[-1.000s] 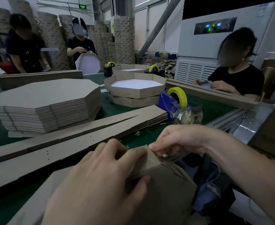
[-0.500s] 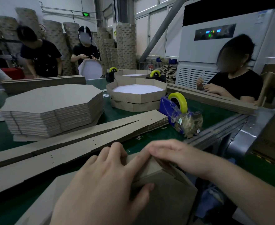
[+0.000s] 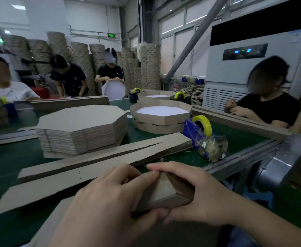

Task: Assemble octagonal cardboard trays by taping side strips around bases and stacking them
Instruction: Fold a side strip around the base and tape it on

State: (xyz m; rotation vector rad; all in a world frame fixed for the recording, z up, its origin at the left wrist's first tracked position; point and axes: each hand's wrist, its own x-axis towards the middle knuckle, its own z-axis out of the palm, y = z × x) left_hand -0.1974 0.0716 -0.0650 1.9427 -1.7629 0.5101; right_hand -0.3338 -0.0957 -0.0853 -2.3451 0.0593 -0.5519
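Holding tray [image 3: 164, 193] at the near table edge, both hands on one corner.

Left hand [image 3: 108, 204]: fingers curled over the tray's top edge, thumb along the lower front face.
Right hand [image 3: 201, 196]: fingers laid across the top of the corner, thumb underneath, its tip meeting the left thumb. Corner pinched between the two hands.
Tray is brown cardboard; the rest of it runs down below the hands to the bottom of the frame.

Strips [image 3: 92, 166]: long piles lying flat on the green table [image 3: 238, 138], just beyond the hands.
Bases [image 3: 82, 122]: tall stack of octagons behind the strips, left of centre.
Finished trays [image 3: 161, 118]: stacked, top one white inside, right of the bases.
Tape dispenser [image 3: 199, 132]: blue with a yellow roll, near the finished trays on their right.
Person [image 3: 270, 107] in a black shirt sits at the far right; others work at the far side.
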